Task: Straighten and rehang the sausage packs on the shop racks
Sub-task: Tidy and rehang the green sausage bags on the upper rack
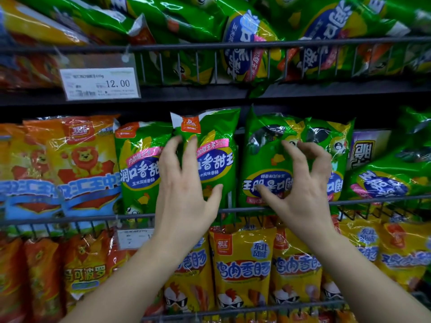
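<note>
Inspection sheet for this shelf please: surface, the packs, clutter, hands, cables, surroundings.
Surface: wire rail with packs standing behind it.
Job's things: upright green pack faces forward; inverted green pack beside it has its print upside down.
Clutter: top-shelf green packs lie tilted and jumbled.
Hands: left hand rests with straight fingers on the upright green pack; right hand grips the inverted green pack with curled fingers.
Cables: nothing seen.
Surroundings: orange packs to the left, yellow packs on the row below, price tag reading 12.00.
</note>
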### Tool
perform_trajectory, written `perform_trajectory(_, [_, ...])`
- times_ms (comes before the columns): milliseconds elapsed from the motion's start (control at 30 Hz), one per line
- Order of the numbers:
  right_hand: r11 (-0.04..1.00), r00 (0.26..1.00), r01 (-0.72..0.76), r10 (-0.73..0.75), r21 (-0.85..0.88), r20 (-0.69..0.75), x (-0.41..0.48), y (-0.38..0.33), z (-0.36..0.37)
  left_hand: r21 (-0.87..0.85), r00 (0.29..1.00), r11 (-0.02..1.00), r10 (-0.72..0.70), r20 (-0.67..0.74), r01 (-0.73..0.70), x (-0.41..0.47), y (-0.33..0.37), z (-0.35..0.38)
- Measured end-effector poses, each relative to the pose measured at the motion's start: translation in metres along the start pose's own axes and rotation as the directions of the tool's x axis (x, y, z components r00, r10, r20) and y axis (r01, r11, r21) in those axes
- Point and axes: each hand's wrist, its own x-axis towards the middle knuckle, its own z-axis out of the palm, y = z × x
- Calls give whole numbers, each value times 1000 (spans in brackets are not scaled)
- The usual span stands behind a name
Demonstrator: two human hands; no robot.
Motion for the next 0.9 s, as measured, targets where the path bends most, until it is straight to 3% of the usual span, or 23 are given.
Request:
perform_trajectory(167, [990,996,-90,90,110,5,1,-1,-9,120,980,979,149,132,-165,-2,1,11])
perform_trajectory(500, [950,975,-204,176,237,135,11,-5,-22,241,976,955,132,176,-173,-1,-15,20])
perform_trajectory(733, [884,955,-270,194,382,225,26,-14,-33,179,969,965,156,193,-191,0,-21,18])
perform_trajectory(900, [829,940,-337,267,447,214,30,-26,-38,8,969,986,164,185,-168,0,-26,9])
